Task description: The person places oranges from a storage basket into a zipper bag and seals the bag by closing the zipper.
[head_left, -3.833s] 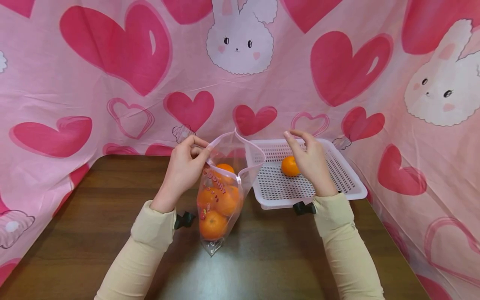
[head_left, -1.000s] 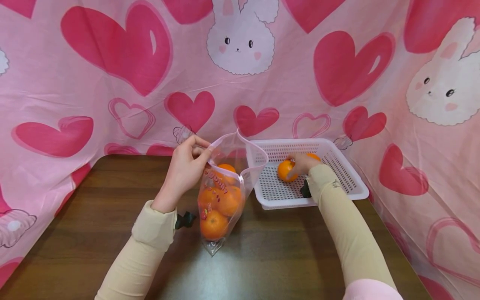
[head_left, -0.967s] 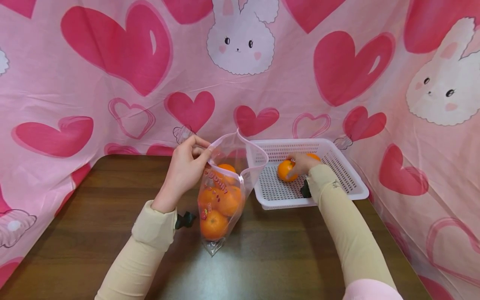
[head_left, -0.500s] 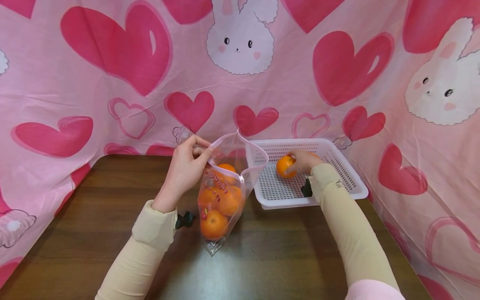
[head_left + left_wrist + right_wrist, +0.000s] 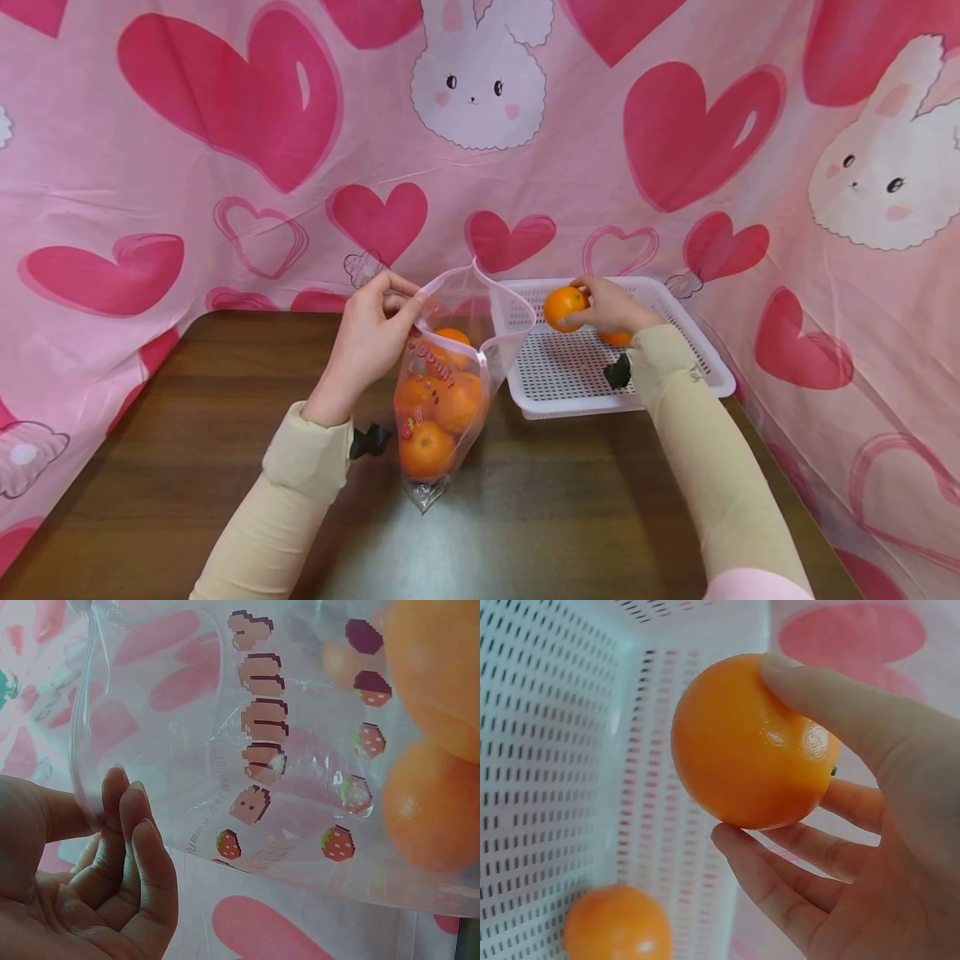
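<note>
With thumb and fingers my left hand [image 5: 372, 337] pinches the pink rim of a clear zip bag [image 5: 487, 354], whose mouth gapes wide. Several oranges [image 5: 427, 450] are inside the bag, which has "BUNNY" lettering and strawberry prints. My right hand [image 5: 611, 307] grips an orange [image 5: 565, 309] above the white basket [image 5: 528, 412]; in the right wrist view the thumb lies over one side of this orange [image 5: 746, 742] and fingers support the other. A second orange [image 5: 617, 337] lies in the basket, partly hidden behind the right hand.
The brown wooden table [image 5: 247, 375] carries the bag, with the basket just right of it. A pink cloth [image 5: 300, 225] with hearts and rabbits hangs behind and along the sides. Small black wrist pieces [image 5: 369, 440] sit at both cuffs.
The right hand first reached down into the basket, took hold of an orange and has now raised it off the bottom. The left hand and bag have stayed in place.
</note>
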Demonstrator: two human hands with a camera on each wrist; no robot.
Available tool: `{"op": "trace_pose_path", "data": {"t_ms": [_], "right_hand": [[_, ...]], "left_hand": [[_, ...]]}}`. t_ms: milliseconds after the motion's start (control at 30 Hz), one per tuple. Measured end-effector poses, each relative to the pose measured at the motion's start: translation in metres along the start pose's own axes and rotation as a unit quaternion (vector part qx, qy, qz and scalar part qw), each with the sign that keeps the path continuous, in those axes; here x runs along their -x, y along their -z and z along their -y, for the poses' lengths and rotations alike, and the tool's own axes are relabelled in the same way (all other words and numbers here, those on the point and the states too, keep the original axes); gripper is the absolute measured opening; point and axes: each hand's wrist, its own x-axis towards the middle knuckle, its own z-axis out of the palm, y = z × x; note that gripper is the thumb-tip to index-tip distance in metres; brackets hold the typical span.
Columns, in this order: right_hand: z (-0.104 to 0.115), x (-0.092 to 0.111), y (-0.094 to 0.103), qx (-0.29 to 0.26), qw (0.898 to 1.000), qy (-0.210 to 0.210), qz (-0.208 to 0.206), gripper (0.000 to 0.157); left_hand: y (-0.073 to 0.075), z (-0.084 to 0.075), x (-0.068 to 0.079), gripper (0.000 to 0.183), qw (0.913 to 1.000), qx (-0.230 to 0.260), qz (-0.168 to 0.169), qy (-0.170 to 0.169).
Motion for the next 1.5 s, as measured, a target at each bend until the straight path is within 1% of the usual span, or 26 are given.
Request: {"op": "trace_pose_path", "data": {"t_ms": [100, 267, 467, 567, 800, 1000, 1133, 1267, 1500], "right_hand": [[0.005, 0.002, 0.003, 0.005, 1.0, 0.014, -0.014, 0.073], [0.015, 0.005, 0.007, -0.004, 0.998, 0.043, -0.042, 0.07], [0.029, 0.012, 0.014, -0.002, 0.994, 0.062, -0.085, 0.076], [0.035, 0.016, 0.017, -0.01, 0.992, 0.072, -0.099, 0.076], [0.052, 0.027, 0.024, -0.032, 0.984, 0.105, -0.137, 0.072], [0.065, 0.041, 0.031, -0.041, 0.979, 0.112, -0.165, 0.077], [0.076, 0.052, 0.033, -0.038, 0.974, 0.125, -0.183, 0.076], [0.086, 0.063, 0.032, -0.048, 0.972, 0.141, -0.18, 0.074], [0.1, 0.074, 0.025, -0.075, 0.968, 0.182, -0.156, 0.067]], "left_hand": [[0.0, 0.0, 0.0, 0.013, 1.0, 0.001, 0.001, 0.002], [0.0, 0.001, 0.0, 0.013, 1.0, 0.003, 0.001, 0.005], [0.0, 0.001, 0.0, 0.014, 1.0, 0.007, 0.002, 0.005], [0.0, 0.001, 0.0, 0.014, 0.9999, 0.01, 0.003, 0.006], [-0.001, 0.002, 0.0, 0.014, 1.0, 0.009, 0.001, 0.004], [0.0, 0.002, 0.0, 0.014, 1.0, 0.008, 0.001, 0.001], [-0.001, 0.002, 0.0, 0.014, 1.0, 0.01, 0.0, 0.0], [-0.002, 0.002, -0.001, 0.014, 1.0, 0.009, 0.0, -0.002], [-0.002, 0.001, 0.0, 0.013, 1.0, 0.005, 0.0, -0.002]]}}
